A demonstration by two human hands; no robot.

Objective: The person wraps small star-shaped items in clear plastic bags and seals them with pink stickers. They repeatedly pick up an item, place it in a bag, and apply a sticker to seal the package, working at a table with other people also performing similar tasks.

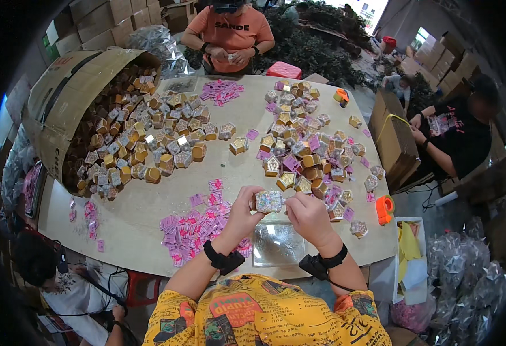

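Observation:
Between my hands, above the near side of the table, is a small glittery, silvery multicoloured ornament (pixel 269 202). My left hand (pixel 244 214) grips it from the left, thumb and fingers closed at its edge. At its right end my right hand (pixel 307 218) is closed in a pinch; what lies between those fingertips is too small to make out. Below my hands lies a shiny clear square sheet (pixel 277 245). Left of it spreads a heap of pink-purple printed tags (pixel 192 230). Beyond my right hand is a pile of gold and clear faceted ornaments (pixel 305 164), with purple tags among them.
A large cardboard box (pixel 54 115) lies on its side at the left, spilling more gold ornaments (pixel 149 155). Orange tape dispensers (pixel 385 210) sit at the right edge. A white bin (pixel 411 259) stands beside the table. Co-workers are across, at right and lower left.

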